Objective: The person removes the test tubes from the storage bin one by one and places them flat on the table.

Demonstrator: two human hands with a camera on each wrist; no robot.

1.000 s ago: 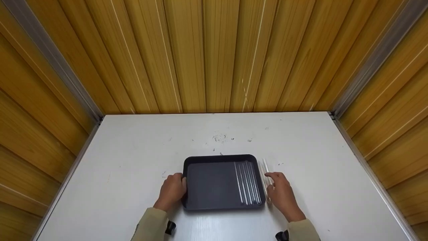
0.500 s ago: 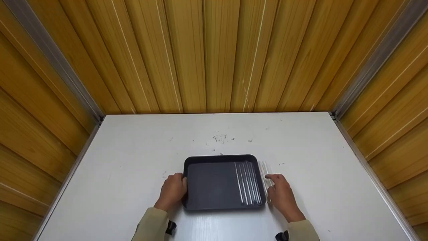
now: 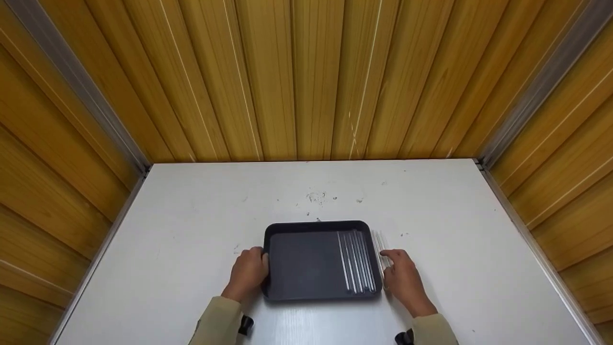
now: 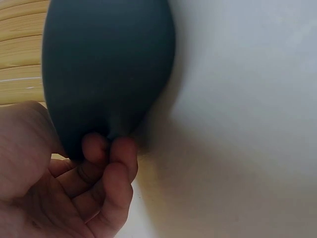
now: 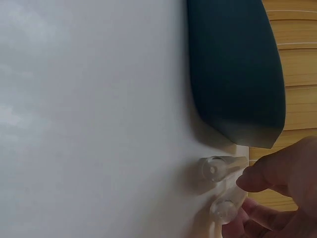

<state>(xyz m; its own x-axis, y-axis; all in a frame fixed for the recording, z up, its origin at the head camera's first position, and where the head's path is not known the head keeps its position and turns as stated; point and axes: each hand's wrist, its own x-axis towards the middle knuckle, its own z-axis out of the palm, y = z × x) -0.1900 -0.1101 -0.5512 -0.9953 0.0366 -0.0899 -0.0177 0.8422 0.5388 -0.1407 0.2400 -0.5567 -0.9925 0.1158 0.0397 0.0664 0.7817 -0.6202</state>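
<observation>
A dark rectangular tray (image 3: 304,266) lies on the white table, its long sides running left to right. Several clear test tubes (image 3: 355,261) lie side by side in its right part. At the tray's left wall, my left hand (image 3: 248,270) grips the rim; its curled fingers (image 4: 124,153) show in the left wrist view. Just outside the right wall, two clear tubes with rounded ends lie on the table: one test tube (image 5: 214,169) nearer the tray, another test tube (image 5: 225,210) farther out. My right hand (image 3: 403,278) pinches the outer one between thumb and fingers.
The white table (image 3: 191,211) carries small dark marks (image 3: 316,197) behind the tray. Wood-patterned panels (image 3: 306,86) wall in the back and both sides, with grey metal posts (image 3: 531,86) at the corners.
The outer test tube has shifted slightly toward me and lies closer alongside the other one. My right hand has dropped a little; my left hand and the tray keep their place.
</observation>
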